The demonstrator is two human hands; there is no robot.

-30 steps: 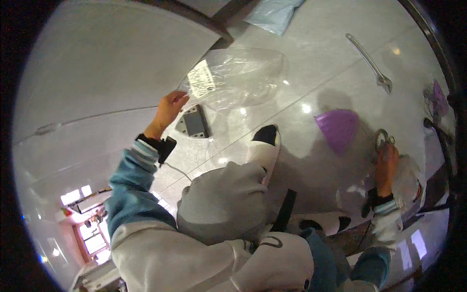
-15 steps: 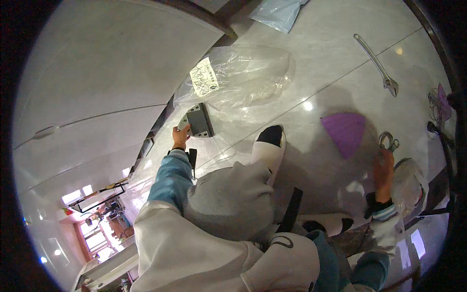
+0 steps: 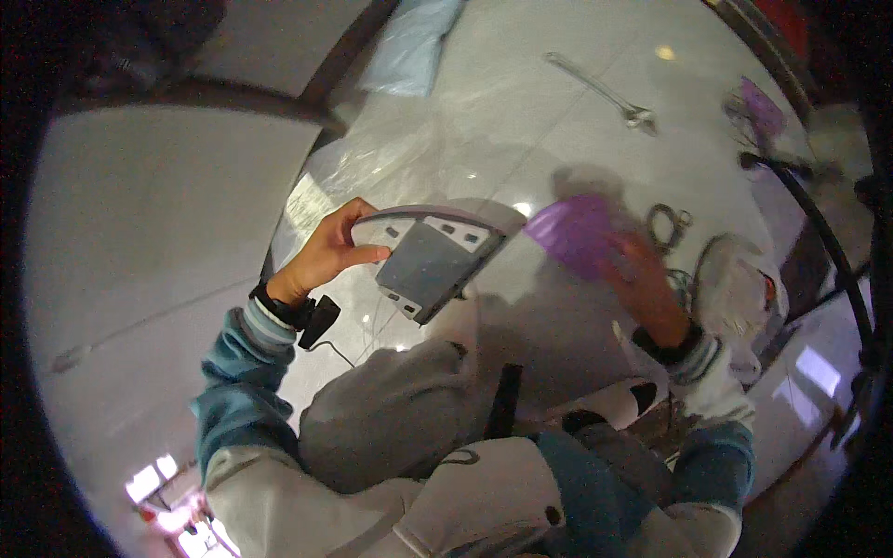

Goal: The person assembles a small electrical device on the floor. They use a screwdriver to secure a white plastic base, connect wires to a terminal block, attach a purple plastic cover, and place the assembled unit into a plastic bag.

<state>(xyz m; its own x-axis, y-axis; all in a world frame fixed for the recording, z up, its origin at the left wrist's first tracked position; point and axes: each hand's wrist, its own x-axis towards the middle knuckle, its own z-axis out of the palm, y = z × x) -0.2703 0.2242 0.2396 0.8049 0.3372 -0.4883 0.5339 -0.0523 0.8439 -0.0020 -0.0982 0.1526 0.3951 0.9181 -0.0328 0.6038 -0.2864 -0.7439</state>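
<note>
My left hand (image 3: 327, 253) grips the rim of a fan-shaped panel (image 3: 433, 265), thumb on its face and fingers behind. The panel is raised and tilted; a dark grey square covers its middle, with pale corners and small dark slots around it. To its right is a purple wedge-shaped piece (image 3: 569, 232), smeared by motion. My right hand (image 3: 646, 293) is at the near right edge of the purple piece. Its fingers are blurred, so their grip does not show. Just beyond that hand lies a metal tool with looped handles, apparently scissors (image 3: 665, 228).
An adjustable wrench (image 3: 605, 93) lies on the tiled floor farther off. Clear plastic wrapping (image 3: 391, 139) and a pale blue bag (image 3: 409, 46) are at the far left. A crumpled clear bag (image 3: 735, 288) and a black curved bar (image 3: 823, 228) stand at right.
My left hand has lifted the fan-shaped panel off the floor and turned it. My right hand has moved from the scissors to the purple piece. The whole view has shifted.
</note>
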